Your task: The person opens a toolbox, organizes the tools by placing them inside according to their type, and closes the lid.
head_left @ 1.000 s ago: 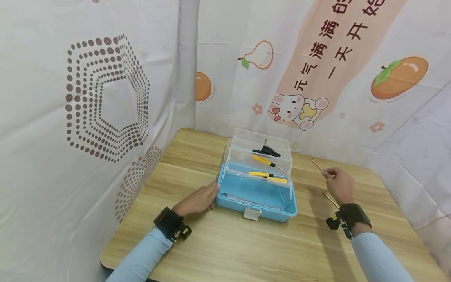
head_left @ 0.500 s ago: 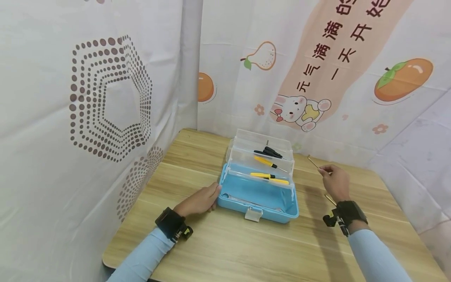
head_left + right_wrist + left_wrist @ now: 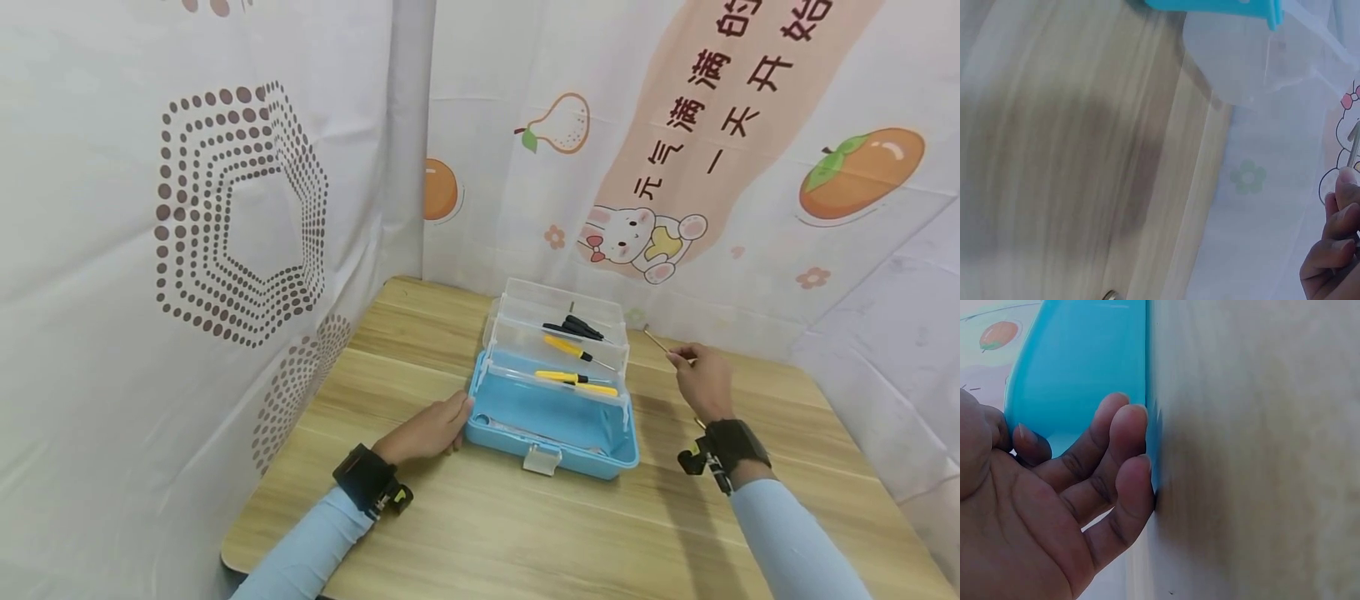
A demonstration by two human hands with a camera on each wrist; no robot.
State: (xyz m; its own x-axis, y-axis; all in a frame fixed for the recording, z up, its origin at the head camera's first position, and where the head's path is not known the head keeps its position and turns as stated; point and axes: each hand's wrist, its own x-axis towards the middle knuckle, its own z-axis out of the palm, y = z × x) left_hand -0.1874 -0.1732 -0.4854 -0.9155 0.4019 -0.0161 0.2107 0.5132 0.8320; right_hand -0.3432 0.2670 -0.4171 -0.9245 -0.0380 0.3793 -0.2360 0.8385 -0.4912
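A light-blue toolbox [image 3: 552, 467] stands unlatched with its clear trays folded out. My left hand [image 3: 427, 427] holds the box's left front corner; in the left wrist view its fingertips lie against the blue end wall. My right hand [image 3: 703, 382] pinches a thin brass-coloured hex key [image 3: 657, 340] with a short bent end, raised right of the box. A wrench [image 3: 540, 437] lies in the bottom compartment. Yellow-handled screwdrivers [image 3: 558, 377] and black-handled tools [image 3: 583, 327] lie in the trays.
A second metal rod [image 3: 1112, 295] lies on the wooden table [image 3: 480, 533], mostly hidden by my right wrist in the head view. Printed curtains [image 3: 495, 192] close off the back and sides. A white latch [image 3: 542, 459] hangs at the box's front.
My right hand has moved left, toward the toolbox, carrying the hex key. The left hand keeps its place at the box's corner. The head view has shifted slightly.
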